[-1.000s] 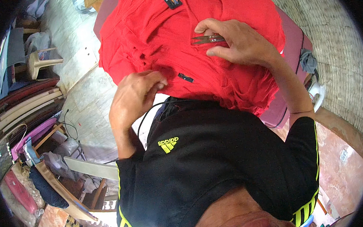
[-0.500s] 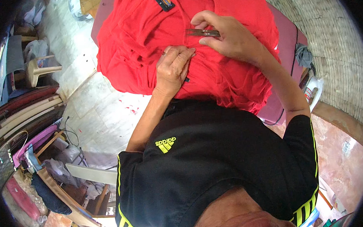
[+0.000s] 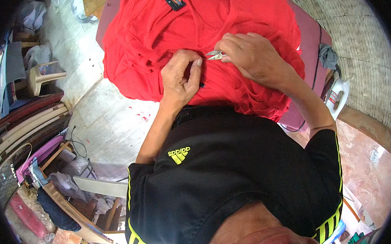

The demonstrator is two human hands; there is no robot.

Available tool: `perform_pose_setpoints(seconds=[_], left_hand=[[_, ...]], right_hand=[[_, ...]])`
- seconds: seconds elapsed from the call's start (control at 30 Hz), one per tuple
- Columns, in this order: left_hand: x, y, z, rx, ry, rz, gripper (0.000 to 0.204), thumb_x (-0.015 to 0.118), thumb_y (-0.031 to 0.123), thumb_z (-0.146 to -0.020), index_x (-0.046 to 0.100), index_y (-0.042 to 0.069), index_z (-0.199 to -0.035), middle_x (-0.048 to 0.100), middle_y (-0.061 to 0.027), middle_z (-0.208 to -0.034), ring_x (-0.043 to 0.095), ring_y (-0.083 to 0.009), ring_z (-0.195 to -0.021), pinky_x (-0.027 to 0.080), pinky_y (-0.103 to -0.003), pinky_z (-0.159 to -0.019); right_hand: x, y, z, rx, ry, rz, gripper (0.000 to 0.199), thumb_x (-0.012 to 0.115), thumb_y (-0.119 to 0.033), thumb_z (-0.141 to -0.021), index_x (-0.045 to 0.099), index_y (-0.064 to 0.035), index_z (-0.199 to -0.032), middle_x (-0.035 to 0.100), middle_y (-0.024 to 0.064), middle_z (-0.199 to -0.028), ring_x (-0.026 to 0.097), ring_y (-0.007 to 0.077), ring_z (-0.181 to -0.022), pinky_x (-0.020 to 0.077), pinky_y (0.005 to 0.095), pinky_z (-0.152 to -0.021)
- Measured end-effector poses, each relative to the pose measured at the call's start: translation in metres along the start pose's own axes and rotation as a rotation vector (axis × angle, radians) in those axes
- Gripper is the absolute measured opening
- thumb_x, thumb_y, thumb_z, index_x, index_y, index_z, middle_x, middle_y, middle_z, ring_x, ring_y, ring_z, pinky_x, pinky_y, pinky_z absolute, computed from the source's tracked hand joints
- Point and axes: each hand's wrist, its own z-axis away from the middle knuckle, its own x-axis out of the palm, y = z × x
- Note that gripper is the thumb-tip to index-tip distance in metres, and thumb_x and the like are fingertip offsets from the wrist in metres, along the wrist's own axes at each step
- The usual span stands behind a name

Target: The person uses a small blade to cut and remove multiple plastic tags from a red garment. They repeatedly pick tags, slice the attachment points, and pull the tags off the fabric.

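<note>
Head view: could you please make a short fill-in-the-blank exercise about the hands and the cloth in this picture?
1. The garment under both hands is ____ in colour.
2. The small metal snips are held in the ____ hand.
3. The left hand pinches the ____ next to the snips.
4. The right hand lies ____ the garment.

Missing words: red; right; garment; on

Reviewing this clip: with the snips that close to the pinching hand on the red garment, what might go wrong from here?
1. The thread snips in the right hand point at the left hand's fingertips, which pinch the red garment right beside the blades; a slip may nick a finger.
2. The cloth is bunched there, so the blades might cut fabric rather than thread.
</note>
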Motion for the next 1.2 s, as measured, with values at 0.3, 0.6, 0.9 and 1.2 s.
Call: perform_pose_setpoints(seconds=[0.3, 0.6, 0.9, 1.2], left_hand=[[-0.097, 0.001, -0.001, -0.344, -0.846, 0.455, 0.009, 0.072, 0.006, -0.088, 0.068, -0.002, -0.088, 0.066, -0.0107, -0.086, 0.065, -0.0203, -0.078, 0.051, -0.031, -0.073], [-0.022, 0.028, -0.055, 0.177, -0.284, -0.247, 0.021, 0.078, 0.007, -0.078, 0.071, -0.002, -0.096, 0.065, -0.0132, -0.099, 0.062, -0.0318, -0.094, 0.049, -0.04, -0.086], [-0.006, 0.022, -0.098, -0.055, -0.315, 0.547, 0.016, 0.054, 0.008, -0.102, 0.067, -0.001, -0.103, 0.068, -0.0084, -0.097, 0.061, -0.017, -0.097, 0.047, -0.033, -0.09], [0.0, 0.056, -0.128, 0.222, -0.475, -0.301, 0.039, 0.078, 0.02, -0.079, 0.07, 0.003, -0.113, 0.066, -0.0135, -0.078, 0.054, -0.0277, -0.072, 0.036, -0.038, -0.084]], right_hand=[[-0.03, 0.008, 0.001, 0.244, -0.051, -0.409, 0.023, 0.062, -0.011, -0.093, 0.058, -0.0028, -0.115, 0.064, 0.0092, -0.101, 0.066, 0.0224, -0.095, 0.05, 0.0356, -0.083], [-0.033, 0.001, 0.02, 0.201, -0.109, -0.13, 0.034, 0.07, 0.004, -0.075, 0.062, -0.0071, -0.106, 0.059, 0.0071, -0.1, 0.065, 0.019, -0.08, 0.0512, 0.0318, -0.068], [-0.05, 0.026, 0.039, 0.252, 0.304, -0.575, 0.019, 0.066, 0.006, -0.075, 0.06, -0.0038, -0.09, 0.059, 0.0048, -0.086, 0.058, 0.0142, -0.074, 0.0453, 0.0268, -0.066], [-0.065, 0.058, 0.051, 0.314, 0.308, -0.633, 0.024, 0.069, -0.004, -0.078, 0.064, -0.005, -0.102, 0.06, -0.0003, -0.082, 0.055, 0.0098, -0.071, 0.0451, 0.026, -0.065]])
